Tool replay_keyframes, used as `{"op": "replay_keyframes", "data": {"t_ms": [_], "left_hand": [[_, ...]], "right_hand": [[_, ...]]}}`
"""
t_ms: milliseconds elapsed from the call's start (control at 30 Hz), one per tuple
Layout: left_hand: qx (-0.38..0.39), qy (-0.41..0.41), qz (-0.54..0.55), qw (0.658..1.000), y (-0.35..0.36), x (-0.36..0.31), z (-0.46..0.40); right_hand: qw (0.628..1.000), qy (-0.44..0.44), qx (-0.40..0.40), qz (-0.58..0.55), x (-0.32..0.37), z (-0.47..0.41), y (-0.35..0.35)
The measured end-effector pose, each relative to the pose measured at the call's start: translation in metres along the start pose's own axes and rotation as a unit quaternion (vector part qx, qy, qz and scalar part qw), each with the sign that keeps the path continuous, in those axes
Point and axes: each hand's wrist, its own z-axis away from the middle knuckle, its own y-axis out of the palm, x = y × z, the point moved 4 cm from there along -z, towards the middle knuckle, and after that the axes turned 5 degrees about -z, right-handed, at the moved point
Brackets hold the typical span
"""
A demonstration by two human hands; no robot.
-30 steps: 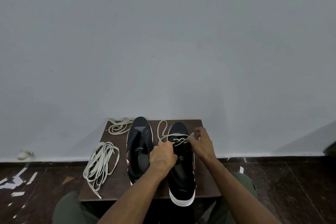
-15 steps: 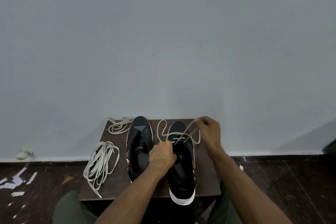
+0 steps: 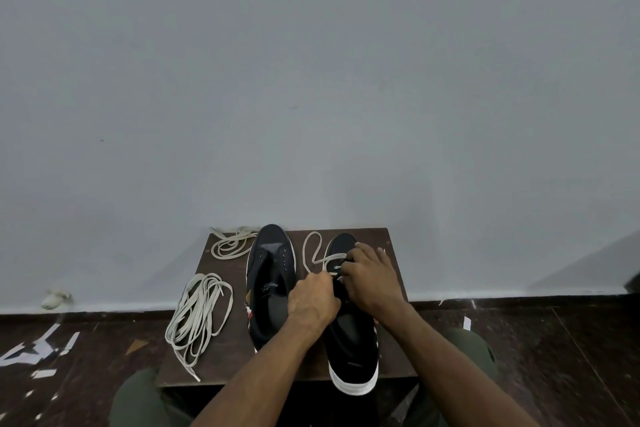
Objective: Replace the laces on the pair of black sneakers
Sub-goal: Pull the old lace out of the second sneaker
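Over the right sneaker (image 3: 349,329), lace (image 3: 313,250) is pinched by left hand (image 3: 313,298); right hand (image 3: 372,276) fingers curled there, grip unclear; an eyelet could be skipped.

A single head-worn wide-angle camera is supplying the only view. It is looking forward and steeply down from above and behind the two grips, with both forearms entering from the bottom edge. The left grip (image 3: 313,296) and right grip (image 3: 372,279) are sitting close together low in the frame, near the lens. The desk (image 3: 391,322) beneath them is filling only the lower centre. Beyond the grips, the wall (image 3: 311,80) is occupying the upper two thirds; the floor (image 3: 554,357) is flanking the desk on both sides.
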Motion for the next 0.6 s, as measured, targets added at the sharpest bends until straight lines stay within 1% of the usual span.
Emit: {"op": "replay_keyframes", "data": {"t_ms": [33,67,100,133,167,233,267,300,333,367,400,433,467,533,600], "left_hand": [[0.0,-0.001,0.001,1.0,0.0,0.0,0.0],[0.0,-0.001,0.003,1.0,0.0,0.001,0.0],[0.0,-0.001,0.005,1.0,-0.001,0.001,-0.001],[-0.001,-0.001,0.007,1.0,0.0,0.001,0.0],[0.0,-0.001,0.01,1.0,0.0,0.001,0.0],[-0.002,-0.001,0.013,1.0,0.001,0.0,0.0],[-0.002,-0.001,0.013,1.0,0.001,0.0,0.0],[-0.003,0.0,0.012,1.0,0.0,0.0,0.0],[-0.003,0.001,0.012,1.0,0.0,0.0,0.0],[-0.003,0.001,0.011,1.0,0.0,0.0,0.0],[-0.003,0.002,0.011,1.0,0.0,0.0,0.001],[-0.002,0.003,0.009,1.0,0.0,-0.001,0.001],[-0.002,0.004,0.006,1.0,0.0,-0.001,0.001],[-0.001,0.003,0.003,1.0,-0.001,-0.001,0.001],[0.003,0.005,0.0,1.0,-0.002,-0.001,0.002]], "right_hand": [[0.998,0.005,-0.041,-0.047,-0.003,-0.001,-0.007],[0.99,0.028,-0.083,-0.109,-0.007,-0.002,-0.018],[0.974,0.07,-0.124,-0.177,-0.014,-0.003,-0.031],[0.948,0.118,-0.165,-0.244,-0.023,-0.003,-0.044],[0.914,0.163,-0.205,-0.311,-0.032,-0.002,-0.057],[0.824,0.218,-0.299,-0.428,-0.047,0.002,-0.084],[0.789,0.234,-0.33,-0.462,-0.053,0.003,-0.093],[0.776,0.24,-0.341,-0.473,-0.057,0.003,-0.099],[0.789,0.237,-0.332,-0.459,-0.058,0.002,-0.101],[0.827,0.226,-0.304,-0.416,-0.056,0.001,-0.098],[0.876,0.203,-0.261,-0.35,-0.053,0.0,-0.09],[0.918,0.17,-0.217,-0.284,-0.047,-0.001,-0.08],[0.948,0.128,-0.186,-0.222,-0.038,-0.001,-0.068],[0.986,0.051,-0.114,-0.11,-0.019,0.0,-0.043],[1.0,0.022,-0.015,-0.015,-0.004,0.003,-0.017]]}}
